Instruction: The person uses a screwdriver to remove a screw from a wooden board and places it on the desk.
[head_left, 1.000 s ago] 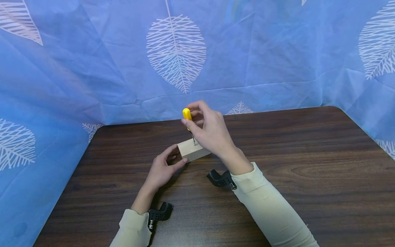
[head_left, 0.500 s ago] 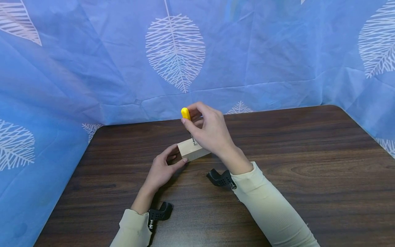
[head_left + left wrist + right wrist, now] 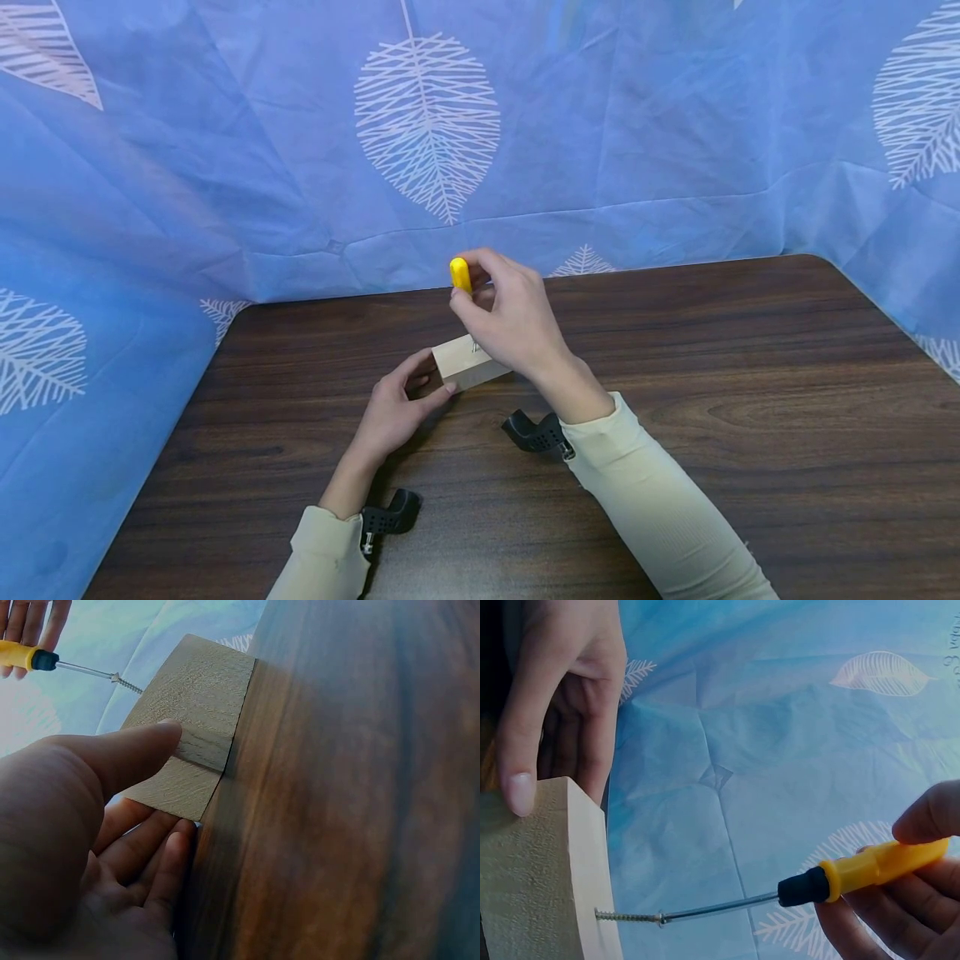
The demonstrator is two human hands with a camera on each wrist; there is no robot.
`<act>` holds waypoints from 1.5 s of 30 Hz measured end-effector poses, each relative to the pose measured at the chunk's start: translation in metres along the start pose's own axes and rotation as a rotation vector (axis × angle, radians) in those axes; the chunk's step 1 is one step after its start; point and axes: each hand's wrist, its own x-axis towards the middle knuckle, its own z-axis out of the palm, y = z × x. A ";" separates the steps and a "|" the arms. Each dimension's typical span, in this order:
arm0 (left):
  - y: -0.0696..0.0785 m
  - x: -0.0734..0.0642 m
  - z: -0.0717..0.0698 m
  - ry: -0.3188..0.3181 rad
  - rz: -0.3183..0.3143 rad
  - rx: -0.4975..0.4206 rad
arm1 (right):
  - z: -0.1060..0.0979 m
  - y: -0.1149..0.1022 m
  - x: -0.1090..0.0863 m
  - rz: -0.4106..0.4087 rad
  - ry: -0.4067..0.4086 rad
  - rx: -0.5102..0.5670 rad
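Note:
A pale wooden block (image 3: 467,371) rests on the table, held at its left end between the thumb and fingers of my left hand (image 3: 393,412). A screw (image 3: 626,917) stands partly sunk in the block's upper face, much of its thread showing. My right hand (image 3: 517,321) grips the yellow handle of a screwdriver (image 3: 855,876) with thumb and fingertips. The screwdriver's metal shaft meets the screw head, roughly in line with it. In the left wrist view, the wooden block (image 3: 199,697) lies against the thumb, with fingers at its far side.
The dark wood-grain table (image 3: 712,375) extends around both hands. Behind it hangs a blue cloth (image 3: 637,125) with white leaf prints. Black wrist-worn camera mounts (image 3: 393,512) sit at both cuffs, close above the table.
The screwdriver handle tilts slightly left, then back to the right, as the right thumb and fingers shift on it. The left hand and the wooden block stay in place.

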 end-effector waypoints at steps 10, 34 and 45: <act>-0.001 0.002 0.000 -0.006 0.021 -0.002 | 0.001 0.001 0.000 0.001 -0.006 -0.007; -0.001 0.002 0.001 -0.002 0.005 -0.002 | 0.001 0.001 0.000 0.015 -0.022 -0.044; -0.002 0.002 0.000 0.004 -0.003 0.005 | 0.001 -0.002 0.000 -0.002 -0.015 -0.075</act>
